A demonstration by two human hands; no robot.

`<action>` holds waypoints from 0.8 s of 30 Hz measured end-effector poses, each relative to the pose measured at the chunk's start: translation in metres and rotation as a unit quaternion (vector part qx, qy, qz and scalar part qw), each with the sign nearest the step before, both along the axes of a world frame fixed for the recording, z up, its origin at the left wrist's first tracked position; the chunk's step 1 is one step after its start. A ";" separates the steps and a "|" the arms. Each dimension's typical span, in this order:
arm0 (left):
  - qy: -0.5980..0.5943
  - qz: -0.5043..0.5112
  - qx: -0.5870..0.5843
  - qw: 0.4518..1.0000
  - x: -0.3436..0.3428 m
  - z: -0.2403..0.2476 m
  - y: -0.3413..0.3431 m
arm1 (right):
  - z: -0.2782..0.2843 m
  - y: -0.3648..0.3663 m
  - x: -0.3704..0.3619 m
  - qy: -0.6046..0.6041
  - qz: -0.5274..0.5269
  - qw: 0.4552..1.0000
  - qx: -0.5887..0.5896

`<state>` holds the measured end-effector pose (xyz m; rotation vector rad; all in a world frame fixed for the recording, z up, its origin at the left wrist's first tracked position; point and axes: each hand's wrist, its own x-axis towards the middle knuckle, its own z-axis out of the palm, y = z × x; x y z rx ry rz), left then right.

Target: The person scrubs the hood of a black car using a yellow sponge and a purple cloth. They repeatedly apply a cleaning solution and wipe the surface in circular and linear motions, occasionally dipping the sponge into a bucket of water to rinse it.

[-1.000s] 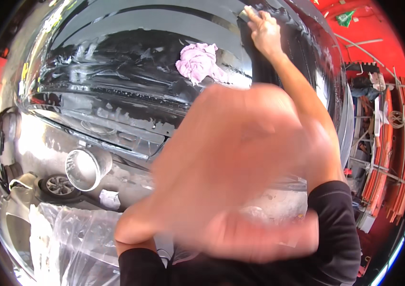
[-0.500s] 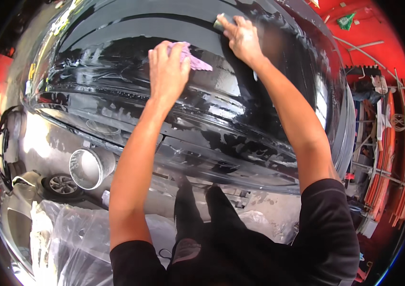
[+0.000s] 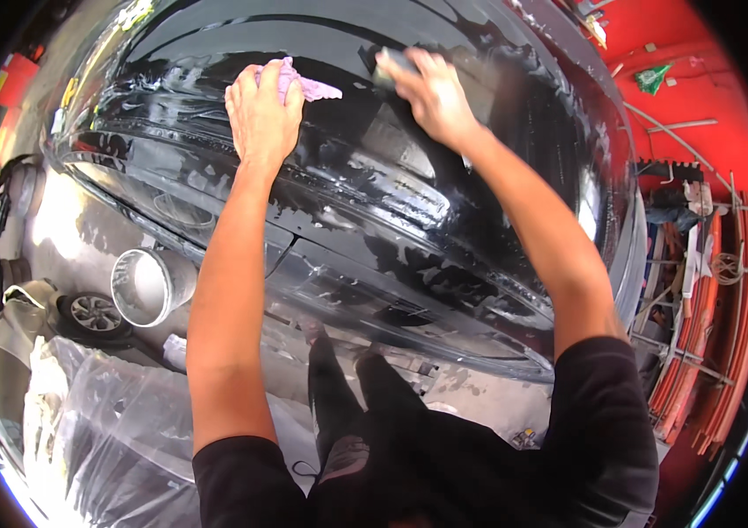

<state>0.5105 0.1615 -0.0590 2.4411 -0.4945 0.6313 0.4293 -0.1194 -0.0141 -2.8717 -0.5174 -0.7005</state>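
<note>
A wet, dark car hood [image 3: 207, 40] with streaks of whitish film and glossy reflections spreads in front of me. My left hand [image 3: 264, 123] rests on it left of centre, fingers closed over a crumpled pink cloth [image 3: 308, 88] that sticks out to the right. Further right, my right hand [image 3: 437, 99] presses a small pale pad [image 3: 385, 72] against the hood. The pad is mostly covered by the fingers and a little blurred, so its exact kind is unclear.
A whitish bucket [image 3: 141, 286] stands on the floor left of my left forearm. Beyond it are a car wheel [image 3: 94, 312] and clear plastic sheeting [image 3: 119, 414]. Along the right, a rack holds long orange-red strips [image 3: 726, 352] beside a red wall [image 3: 700, 62].
My left hand and the pink cloth have slid left and slightly nearer over the hood. My right hand has drawn the pad nearer to me. The view has shifted a little.
</note>
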 end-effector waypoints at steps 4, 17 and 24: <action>-0.005 0.026 0.010 1.000 -0.003 0.002 0.002 | 0.004 -0.035 -0.192 0.102 0.012 0.995 0.019; -0.001 0.022 0.043 0.999 0.001 0.007 0.005 | 0.008 -0.031 -0.143 0.066 -0.019 0.997 0.038; 0.003 -0.006 0.014 1.000 0.000 0.004 -0.006 | 0.005 -0.103 -0.061 0.029 -0.023 0.999 -0.003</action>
